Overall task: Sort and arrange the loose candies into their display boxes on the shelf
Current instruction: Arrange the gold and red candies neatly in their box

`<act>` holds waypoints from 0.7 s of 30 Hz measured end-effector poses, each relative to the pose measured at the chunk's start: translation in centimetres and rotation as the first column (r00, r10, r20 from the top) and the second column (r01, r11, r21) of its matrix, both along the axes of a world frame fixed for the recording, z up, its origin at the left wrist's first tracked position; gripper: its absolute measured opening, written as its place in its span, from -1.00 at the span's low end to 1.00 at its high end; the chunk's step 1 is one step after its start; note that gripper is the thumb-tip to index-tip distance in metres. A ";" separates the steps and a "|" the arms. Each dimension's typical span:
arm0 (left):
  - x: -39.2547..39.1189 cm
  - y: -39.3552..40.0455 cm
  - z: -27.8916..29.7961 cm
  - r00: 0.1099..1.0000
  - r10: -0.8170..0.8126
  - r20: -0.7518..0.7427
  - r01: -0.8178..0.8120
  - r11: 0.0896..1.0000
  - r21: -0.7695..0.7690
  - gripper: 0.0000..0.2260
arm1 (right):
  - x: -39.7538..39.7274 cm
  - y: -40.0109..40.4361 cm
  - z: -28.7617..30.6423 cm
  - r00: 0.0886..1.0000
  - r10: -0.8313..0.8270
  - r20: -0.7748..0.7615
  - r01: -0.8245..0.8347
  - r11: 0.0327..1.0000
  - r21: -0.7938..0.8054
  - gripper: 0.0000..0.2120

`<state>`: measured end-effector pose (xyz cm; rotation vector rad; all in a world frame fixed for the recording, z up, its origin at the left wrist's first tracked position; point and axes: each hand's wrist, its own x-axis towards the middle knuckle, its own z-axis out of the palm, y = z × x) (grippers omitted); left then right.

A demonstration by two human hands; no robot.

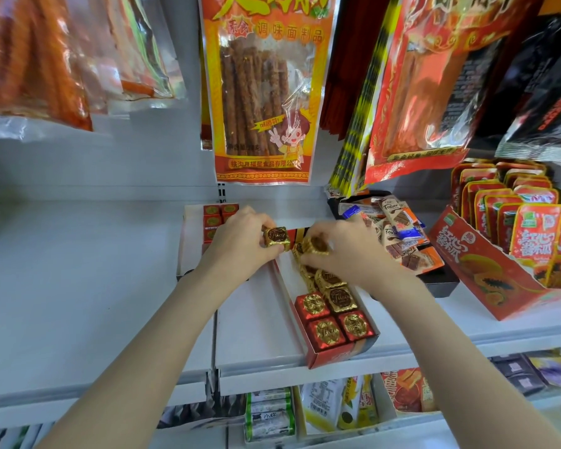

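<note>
A long red display box (340, 350) lies on the white shelf (78, 270), partly filled with gold-wrapped cube candies (336, 298) and red-wrapped ones (327, 332) at its near end. My left hand (240, 241) pinches a gold cube candy (276, 237) above the box's far end. My right hand (347, 251) grips another gold cube candy (316, 246) just beside it, over the box. A second box (188, 241) with red cube candies (212, 215) stands behind my left hand, mostly hidden.
A black tray (441, 281) of loose chocolate bars (399, 231) sits right of my hands. Further right is a red carton (480, 270) of snack packets. Snack bags (263, 92) hang above the shelf. More goods fill the lower shelf (272, 413).
</note>
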<state>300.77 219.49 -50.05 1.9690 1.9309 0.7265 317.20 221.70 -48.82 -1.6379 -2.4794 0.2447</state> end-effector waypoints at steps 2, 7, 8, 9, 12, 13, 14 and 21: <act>0.0 0.0 0.0 1.000 -0.005 0.008 0.005 1.000 -0.002 -0.71 | 1.4 0.8 1.3 0.980 0.010 -0.199 -0.019 0.999 -0.047 -0.65; 0.0 0.0 0.0 1.000 -0.013 0.007 0.013 1.000 -0.004 -0.71 | 2.9 1.1 1.9 0.947 0.112 -0.302 -0.165 0.974 -0.156 -0.70; 0.0 0.0 0.0 1.000 -0.015 0.008 0.015 1.000 -0.003 -0.71 | 2.6 1.0 1.5 0.946 0.140 -0.294 -0.193 0.968 -0.158 -0.69; 0.0 0.0 -0.1 1.000 -0.015 0.008 0.015 1.000 -0.001 -0.71 | 2.3 1.0 1.2 0.944 0.172 -0.283 -0.221 0.963 -0.151 -0.69; 0.1 0.0 -0.1 1.000 -0.013 0.011 0.013 1.000 0.005 -0.70 | 1.5 1.0 0.2 0.942 0.266 -0.203 -0.299 0.942 -0.152 -0.70; 0.2 0.0 0.0 1.000 -0.013 0.013 0.013 1.000 0.007 -0.70 | 1.3 1.0 0.1 0.945 0.286 -0.155 -0.310 0.937 -0.160 -0.69; 0.1 0.1 0.0 1.000 -0.013 0.015 0.013 1.000 0.008 -0.70 | 1.2 1.0 -0.1 0.948 0.297 -0.114 -0.313 0.934 -0.171 -0.67; 0.1 0.1 -0.1 1.000 -0.013 0.007 0.013 1.000 0.009 -0.71 | 1.1 0.9 -0.1 0.957 0.289 -0.031 -0.287 0.922 -0.261 -0.51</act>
